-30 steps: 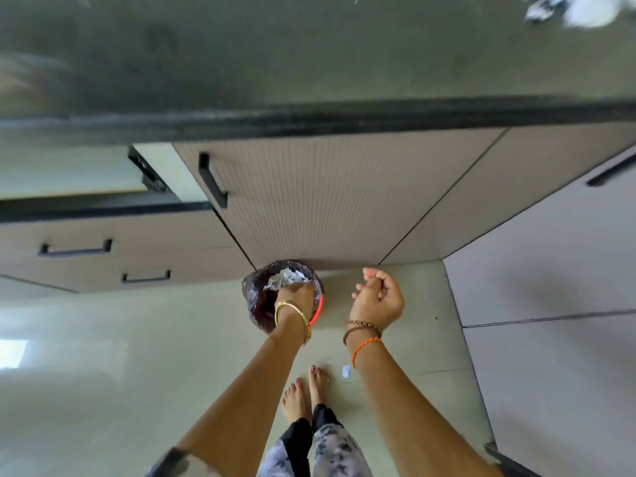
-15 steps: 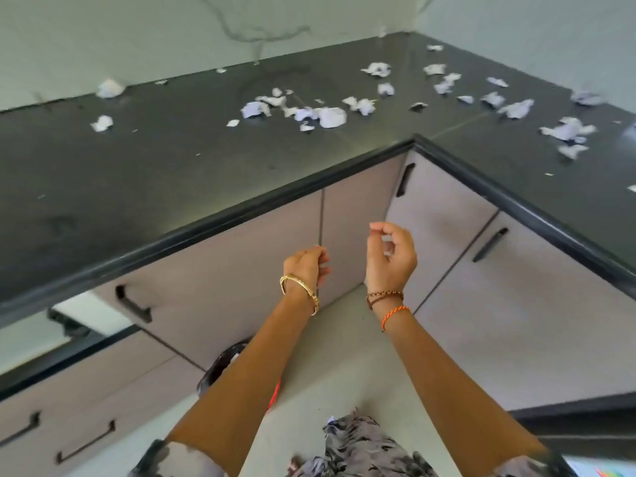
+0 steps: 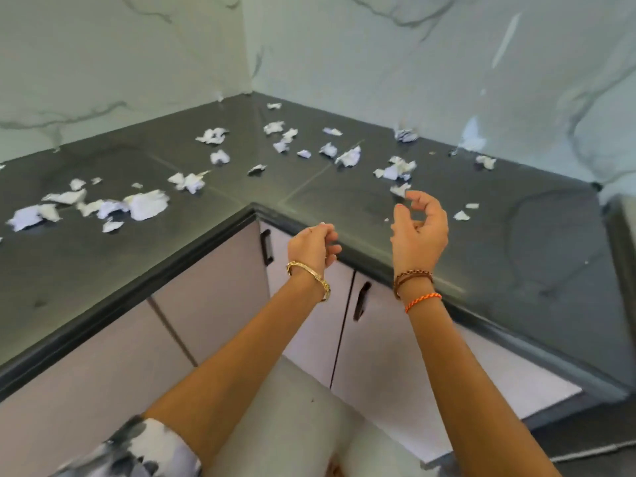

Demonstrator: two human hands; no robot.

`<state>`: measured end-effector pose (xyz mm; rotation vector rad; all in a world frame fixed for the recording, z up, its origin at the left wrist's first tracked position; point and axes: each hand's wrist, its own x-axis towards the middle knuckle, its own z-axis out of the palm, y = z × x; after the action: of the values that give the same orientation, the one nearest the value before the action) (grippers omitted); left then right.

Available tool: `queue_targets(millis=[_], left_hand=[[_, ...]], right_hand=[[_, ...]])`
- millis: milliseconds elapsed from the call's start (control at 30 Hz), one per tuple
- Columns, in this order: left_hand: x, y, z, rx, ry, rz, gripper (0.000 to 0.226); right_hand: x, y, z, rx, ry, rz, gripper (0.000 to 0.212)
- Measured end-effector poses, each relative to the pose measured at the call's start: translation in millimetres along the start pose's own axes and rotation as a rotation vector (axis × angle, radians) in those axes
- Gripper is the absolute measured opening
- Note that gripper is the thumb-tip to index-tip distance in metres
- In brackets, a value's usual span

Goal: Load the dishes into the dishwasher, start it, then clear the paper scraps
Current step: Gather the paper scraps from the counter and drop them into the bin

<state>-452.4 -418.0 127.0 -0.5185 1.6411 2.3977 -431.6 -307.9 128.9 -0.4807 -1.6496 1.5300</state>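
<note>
I see pale marble-veined walls [image 3: 413, 56] meeting in a corner, and under them a dark L-shaped countertop [image 3: 344, 191] that wraps round that corner. Below its edge run light cabinet doors [image 3: 213, 304] with dark handles [image 3: 361, 301]. My two bare forearms reach up from the bottom of the view. The paper scraps [image 3: 144, 204] lie scattered across the countertop: a thick cluster on the left run, more torn bits toward the corner, and a few on the right run. My right hand [image 3: 418, 232] hovers above the right run, fingers loosely curled with thumb and forefinger apart, holding nothing; its fingertips are just beside one small scrap [image 3: 400, 189], though I cannot tell whether they touch it. My left hand [image 3: 311, 246] hangs in front of the counter's edge near the inside corner, fingers loosely curled, empty. A gold bangle [image 3: 309, 278] sits on the left wrist; brown and orange bands [image 3: 418, 290] sit on the right.
</note>
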Motion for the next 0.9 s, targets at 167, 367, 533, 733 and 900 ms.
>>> queue_targets(millis=[167,367,533,733,900], left_hand=[[39.4,2.6,65.2,-0.103,0.022,-0.023,0.02],[81.9,-2.9,111.0,-0.071,0.134,0.011,0.021],[111.3,-5.2,125.7,-0.038,0.154,-0.002,0.02],[149.8,6.5,135.2,-0.073,0.157,-0.005,0.008],[180.5,19.6,149.1,-0.04,0.086,0.046,0.014]], right_hand=[[81.8,24.4,-24.3,-0.204,0.085,0.148,0.033],[152.2,65.3,-51.5,-0.585,0.002,0.158,0.049],[199.5,110.2,-46.9,-0.987,-0.282,0.066,0.059],[171.5,112.8,-10.6,-1.119,-0.489,0.041,0.089],[135.9,107.6,22.8,-1.1,-0.685,-0.074,0.111]])
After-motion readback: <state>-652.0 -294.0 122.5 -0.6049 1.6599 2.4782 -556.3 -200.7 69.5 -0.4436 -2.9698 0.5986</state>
